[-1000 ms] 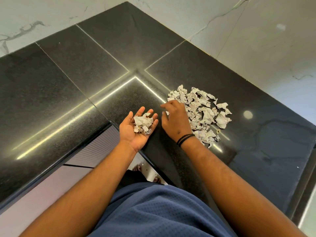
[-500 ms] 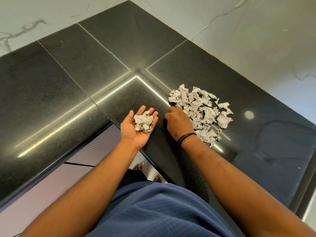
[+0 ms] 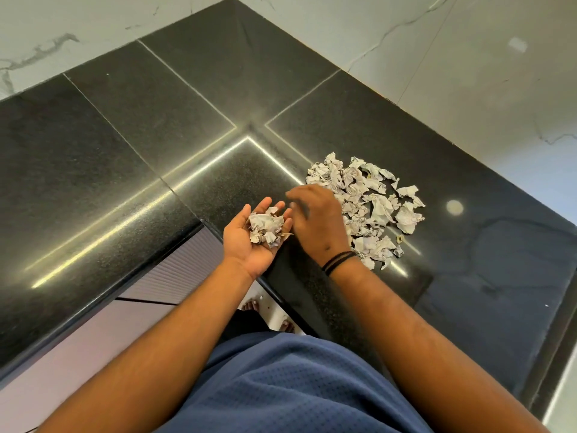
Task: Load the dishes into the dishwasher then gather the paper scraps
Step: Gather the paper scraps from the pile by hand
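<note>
Paper scraps [image 3: 365, 207] lie in a loose pile on the black counter [image 3: 131, 145], to the right of the inner corner, and a small clump [image 3: 267, 228] already sits in our left hand [image 3: 253, 235]. We hold that hand palm up at the counter's near edge, fingers spread and only slightly cupped. Our right hand [image 3: 315, 220] hovers between the cupped palm and the pile, its fingers blurred, so we cannot tell whether it pinches a scrap.

The risk, as we judge it: the palm is a shallow holder (no rim at all), and it hangs over the gap by the cabinet fronts [image 3: 175, 270]. One careless drop or tilt, and the light crumpled pieces spill to the floor. A sweep of the wrist could also scatter the pile's outlying bits.

No bin, bowl or dishwasher is in view; the left palm is the only container.
</note>
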The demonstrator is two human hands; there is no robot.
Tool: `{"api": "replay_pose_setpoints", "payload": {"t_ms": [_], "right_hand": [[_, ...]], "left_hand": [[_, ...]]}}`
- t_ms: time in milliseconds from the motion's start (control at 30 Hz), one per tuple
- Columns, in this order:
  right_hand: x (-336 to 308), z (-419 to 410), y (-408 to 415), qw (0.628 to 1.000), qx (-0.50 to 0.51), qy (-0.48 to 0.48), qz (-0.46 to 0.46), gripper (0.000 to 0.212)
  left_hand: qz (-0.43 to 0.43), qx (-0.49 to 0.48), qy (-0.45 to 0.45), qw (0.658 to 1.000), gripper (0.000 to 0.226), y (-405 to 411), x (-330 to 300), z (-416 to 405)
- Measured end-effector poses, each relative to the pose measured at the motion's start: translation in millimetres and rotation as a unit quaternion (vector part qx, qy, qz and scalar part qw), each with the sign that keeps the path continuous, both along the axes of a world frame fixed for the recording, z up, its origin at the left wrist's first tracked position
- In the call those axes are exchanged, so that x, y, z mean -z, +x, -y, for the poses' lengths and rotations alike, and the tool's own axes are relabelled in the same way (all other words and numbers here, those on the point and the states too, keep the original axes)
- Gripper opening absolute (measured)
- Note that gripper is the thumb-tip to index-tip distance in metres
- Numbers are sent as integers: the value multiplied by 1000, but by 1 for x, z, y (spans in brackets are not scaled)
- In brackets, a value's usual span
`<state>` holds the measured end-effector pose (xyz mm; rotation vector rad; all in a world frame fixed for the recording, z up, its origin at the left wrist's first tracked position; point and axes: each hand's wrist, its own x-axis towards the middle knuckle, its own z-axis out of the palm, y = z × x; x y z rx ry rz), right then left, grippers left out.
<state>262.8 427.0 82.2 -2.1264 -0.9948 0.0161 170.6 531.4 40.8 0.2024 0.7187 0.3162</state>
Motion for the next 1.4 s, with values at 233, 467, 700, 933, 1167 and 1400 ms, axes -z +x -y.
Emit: {"api": "replay_pose_setpoints", "payload": {"t_ms": [233,467,700,933,1167,1400], "right_hand": [[14,38,34,971,10,-234,42,18],[13,20,28,922,19,-375,96,18],[6,2,35,902,-13,-420,96,16],[-10,0,7,982,17,-186,11,14],[-6,18,7,997,-30,-75,-12,6],[-18,81,53,977,27,-201,-69,5]], "left_hand": [[-8,-10,1,1000,42,4,1,1],[-6,-11,3,1000,42,6,-1,1],[-10,-13,7,1000,41,8,-4,3],[-23,-4,15,1000,41,8,-3,2],[-12,-14,0,1000,41,6,-4,5],[-8,6,-23,1000,42,8,-5,18]]}}
